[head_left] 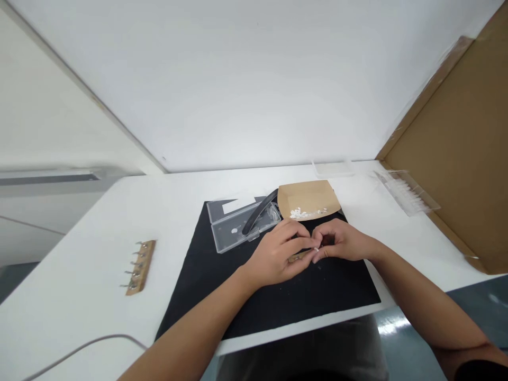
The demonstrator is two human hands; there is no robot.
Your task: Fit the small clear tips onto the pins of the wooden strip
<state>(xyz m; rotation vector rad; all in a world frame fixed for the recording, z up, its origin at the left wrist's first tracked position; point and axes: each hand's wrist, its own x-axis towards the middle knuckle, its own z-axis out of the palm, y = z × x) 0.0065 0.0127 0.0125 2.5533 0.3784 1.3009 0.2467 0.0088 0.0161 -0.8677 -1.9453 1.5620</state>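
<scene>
My left hand point(283, 252) is closed around a small brown piece point(297, 256), partly hidden by its fingers, above the black mat point(246, 296). My right hand point(337, 241) meets it from the right, thumb and forefinger pinching a tiny white piece point(316, 249) at the left fingertips. Just behind the hands sits a brown paper tray point(307, 194) with several small white pieces point(299, 213) in it. To its left lies an open clear plastic case point(234, 230), with a black curved tool point(260, 211) across it.
A wooden strip with metal clips point(141, 267) lies on the white table point(91, 296) at left, with a cable point(87, 344) near the front. A clear box of white sticks point(408, 194) stands at right by a cardboard panel point(456, 143). Another clear tray point(333, 169) is at the back.
</scene>
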